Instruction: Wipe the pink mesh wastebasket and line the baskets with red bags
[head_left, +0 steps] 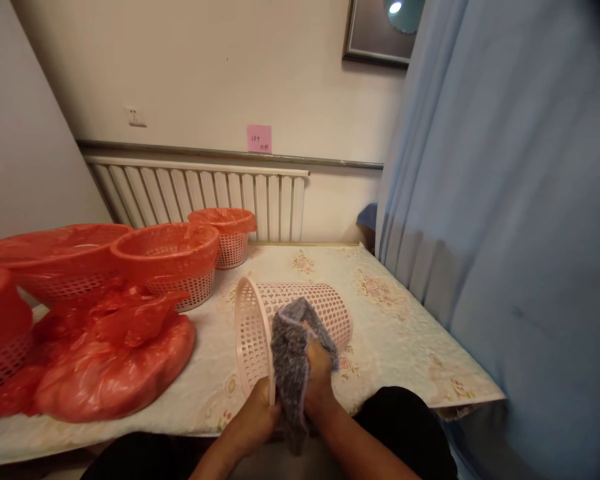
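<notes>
A pink perforated plastic basket [310, 303] lies on its side on the table, its open mouth turned toward me. My left hand [257, 413] grips the basket's near rim at the bottom. My right hand [319, 373] is closed on a grey cloth [290, 353], which it presses against the basket's rim and side. The cloth hangs down past both hands toward my lap.
The table has a cream floral cover [395, 320]. Several pink baskets lined with red plastic bags [167, 257] stand at the left and back. A heap of red bags [110, 353] lies at front left. A blue curtain [505, 200] hangs at the right, a radiator [200, 197] behind.
</notes>
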`<state>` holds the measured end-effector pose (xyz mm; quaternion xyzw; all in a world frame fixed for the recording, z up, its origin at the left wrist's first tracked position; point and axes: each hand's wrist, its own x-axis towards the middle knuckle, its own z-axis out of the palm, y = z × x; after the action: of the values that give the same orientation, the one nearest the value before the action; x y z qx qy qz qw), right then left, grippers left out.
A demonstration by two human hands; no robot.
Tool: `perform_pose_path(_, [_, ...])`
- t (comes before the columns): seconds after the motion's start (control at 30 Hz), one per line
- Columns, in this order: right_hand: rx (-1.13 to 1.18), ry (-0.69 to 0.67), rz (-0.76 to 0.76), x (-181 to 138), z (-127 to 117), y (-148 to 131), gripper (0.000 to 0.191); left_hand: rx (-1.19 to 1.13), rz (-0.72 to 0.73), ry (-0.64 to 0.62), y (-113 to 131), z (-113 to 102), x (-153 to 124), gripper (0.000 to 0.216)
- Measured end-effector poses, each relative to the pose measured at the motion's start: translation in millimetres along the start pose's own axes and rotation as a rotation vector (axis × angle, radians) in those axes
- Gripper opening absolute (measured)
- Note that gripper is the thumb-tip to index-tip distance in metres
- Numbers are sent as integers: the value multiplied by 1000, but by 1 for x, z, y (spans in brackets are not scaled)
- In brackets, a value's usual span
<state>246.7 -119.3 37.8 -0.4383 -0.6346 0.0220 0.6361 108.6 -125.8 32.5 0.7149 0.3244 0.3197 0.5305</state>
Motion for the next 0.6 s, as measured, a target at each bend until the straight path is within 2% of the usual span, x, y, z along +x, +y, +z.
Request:
perform_pose_path(0.1, [23,-111,-149,2,1,-13,39,-69,-32,-20,-8,5,-4,25])
perform_pose_path(0.23, [-17,-127,-100,22,-10,-6,34,-3,7,-6,-11,9,-10,30])
perform_pose_path(0.37, [-18,-5,153,46,-28,24,27,89,34,-7,-8,14,-17,36])
perform_pose_path(0.47, [-92,143,334,56,-48,56,23,118,23,-32,-8,16,-21,41])
perform_pose_path(0.6, [-208,352,461,55,-70,89,24,135,-37,-51,-7,18,-20,44])
